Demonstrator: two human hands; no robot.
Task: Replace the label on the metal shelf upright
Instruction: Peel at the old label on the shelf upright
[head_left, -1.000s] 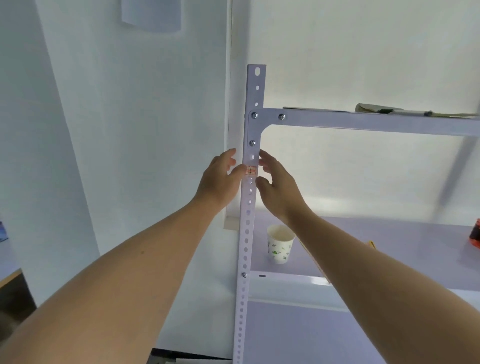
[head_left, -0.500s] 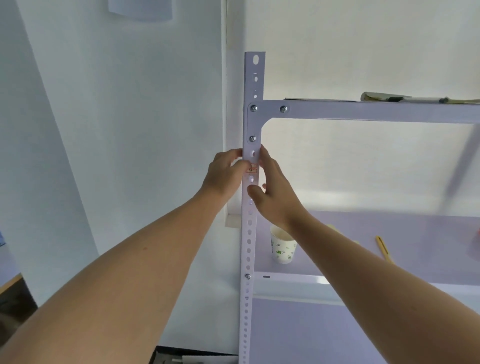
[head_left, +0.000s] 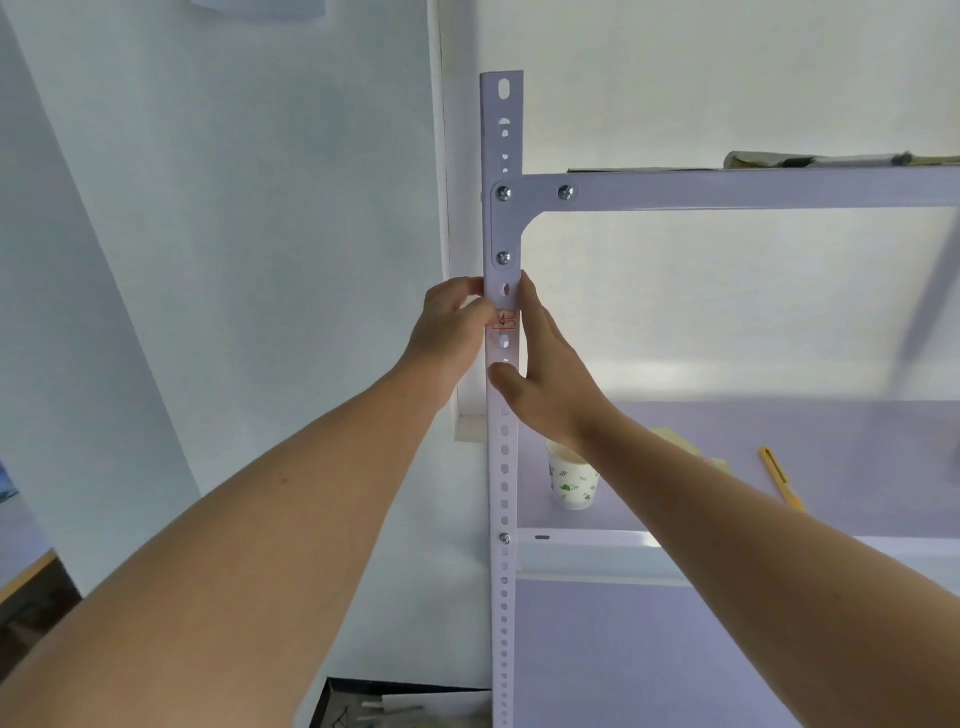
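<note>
Left hand (head_left: 451, 332) is seen with fingers curled and pinched at the left edge of the label (head_left: 504, 321). The upright (head_left: 503, 467) is clasped by the right hand (head_left: 543, 379), thumb on the front and straight fingers along the side. The label is stuck on the upright's front face, facing the wearer. Its red boxes run crosswise, while the upright's long axis is vertical. If pulled hastily, the label could be torn, or pressed down crooked.
</note>
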